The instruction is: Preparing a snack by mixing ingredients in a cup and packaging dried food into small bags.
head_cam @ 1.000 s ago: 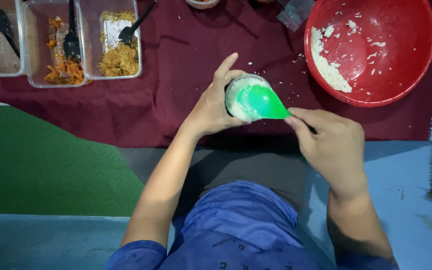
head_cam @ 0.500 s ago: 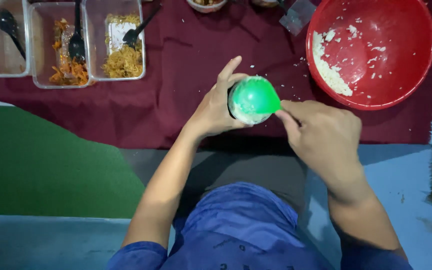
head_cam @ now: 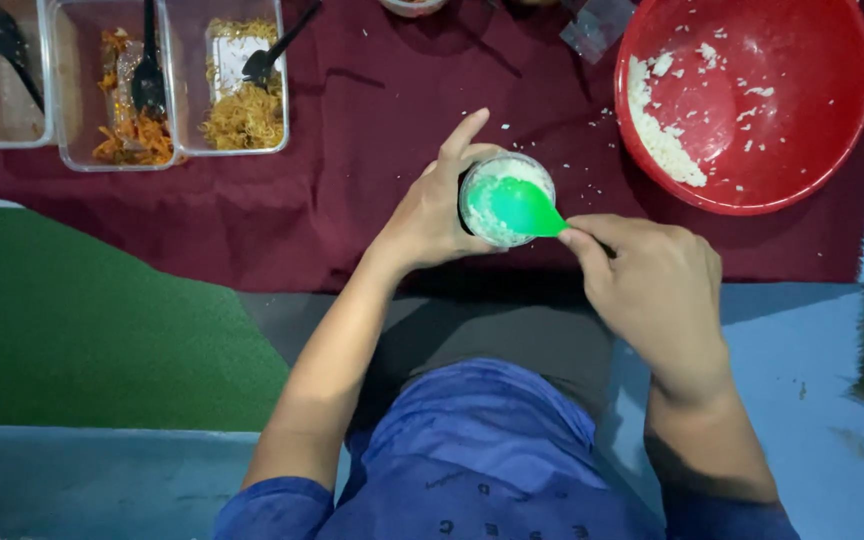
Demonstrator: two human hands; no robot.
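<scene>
- One maroon cloth (head_cam: 352,200) lies under everything I see.
- One red bowl (head_cam: 802,150) sits at the upper right with rice along its left wall.
- Three clear tubs (head_cam: 167,150) line the upper left, each holding one black spoon (head_cam: 147,85).
- My left hand (head_cam: 432,215) wraps one small cup (head_cam: 482,225) of rice, centre cloth.
- My right hand (head_cam: 652,290) pinches one green spoon (head_cam: 522,205), its bowl in the cup.

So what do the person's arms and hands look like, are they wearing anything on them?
Both arms are bare from the short blue sleeves down. The left hand and right hand have no gloves, and no rings, watch or bracelets show. The sleeves belong to a blue shirt with small dark lettering across the front.
</scene>
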